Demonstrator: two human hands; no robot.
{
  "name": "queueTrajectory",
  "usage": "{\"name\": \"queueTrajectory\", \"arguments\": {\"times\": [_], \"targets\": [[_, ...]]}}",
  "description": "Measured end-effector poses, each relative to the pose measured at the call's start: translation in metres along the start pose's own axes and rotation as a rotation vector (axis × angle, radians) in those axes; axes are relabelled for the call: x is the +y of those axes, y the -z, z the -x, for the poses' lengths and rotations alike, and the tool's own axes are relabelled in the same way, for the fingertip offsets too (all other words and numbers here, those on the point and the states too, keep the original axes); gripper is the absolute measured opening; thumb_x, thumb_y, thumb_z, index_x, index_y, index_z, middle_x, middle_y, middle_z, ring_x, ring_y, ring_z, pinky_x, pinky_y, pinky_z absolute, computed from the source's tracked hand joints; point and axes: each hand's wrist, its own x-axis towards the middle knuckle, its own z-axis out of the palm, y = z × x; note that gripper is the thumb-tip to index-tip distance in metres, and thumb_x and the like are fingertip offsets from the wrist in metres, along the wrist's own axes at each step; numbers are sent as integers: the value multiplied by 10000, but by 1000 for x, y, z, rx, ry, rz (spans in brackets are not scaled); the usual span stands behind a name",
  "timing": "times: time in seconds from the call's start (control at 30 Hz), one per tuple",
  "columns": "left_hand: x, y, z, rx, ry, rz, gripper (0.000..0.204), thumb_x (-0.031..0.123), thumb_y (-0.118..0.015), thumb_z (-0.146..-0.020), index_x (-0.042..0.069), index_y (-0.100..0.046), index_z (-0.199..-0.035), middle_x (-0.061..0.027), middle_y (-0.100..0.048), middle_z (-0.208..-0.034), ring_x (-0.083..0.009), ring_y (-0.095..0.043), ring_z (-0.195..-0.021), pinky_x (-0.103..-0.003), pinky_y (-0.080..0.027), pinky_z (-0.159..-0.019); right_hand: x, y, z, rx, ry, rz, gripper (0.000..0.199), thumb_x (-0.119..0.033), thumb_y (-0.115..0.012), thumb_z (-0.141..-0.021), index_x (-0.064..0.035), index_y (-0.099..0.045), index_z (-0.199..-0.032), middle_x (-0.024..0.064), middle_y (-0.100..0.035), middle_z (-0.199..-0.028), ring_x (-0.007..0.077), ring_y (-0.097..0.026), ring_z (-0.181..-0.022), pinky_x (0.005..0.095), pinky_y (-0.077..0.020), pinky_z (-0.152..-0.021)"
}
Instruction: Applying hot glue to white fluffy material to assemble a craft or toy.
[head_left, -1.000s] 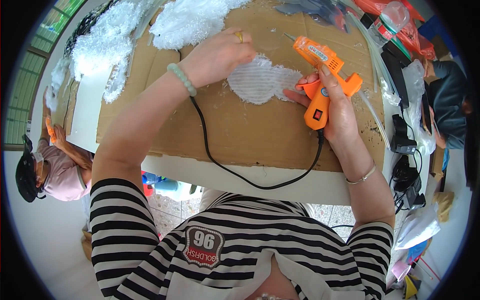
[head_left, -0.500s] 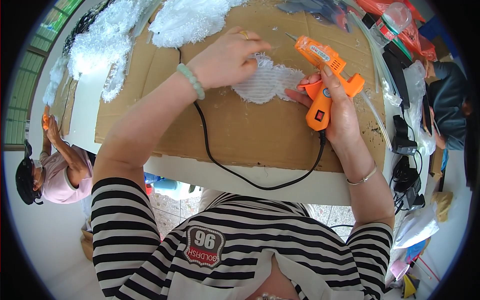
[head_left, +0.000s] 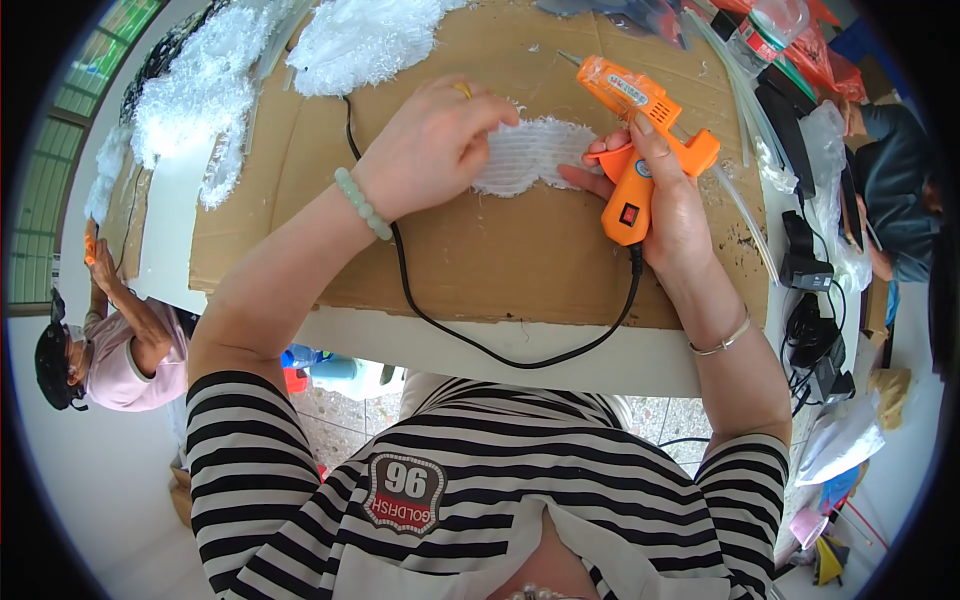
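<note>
white fuzzy piece [head_left: 530,155]: flat on the cardboard sheet, ribbed backing up, fringed edges, left end hidden | orange glue gun [head_left: 640,140]: lifted just right of the piece, nozzle aimed up-left, clear glue stick out the back, grip pointing down | black cord [head_left: 470,335]: runs from the grip base, loops over the table edge

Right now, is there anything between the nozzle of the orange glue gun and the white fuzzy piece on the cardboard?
Nothing visible blocks it. The right hand holds the glue gun, its nozzle pointing up-left above the white fuzzy piece, with bare cardboard between. The left hand covers only the piece's left end.
</note>
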Motion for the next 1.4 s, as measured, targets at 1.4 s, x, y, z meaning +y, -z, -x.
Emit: {"name": "queueTrajectory", "arguments": {"times": [1.4], "targets": [[33,-21,-30,-138,-216,-376,275,114,-602,-734,111,-679,-998,-51,-625,-817,-207,-544,-902,-380,-405,-830,-12,1,2,303,59,18,238,-254,-549,-917,-16,-550,-915,71,-565,-847,181,-591,-810,436,-561,-760]]}}
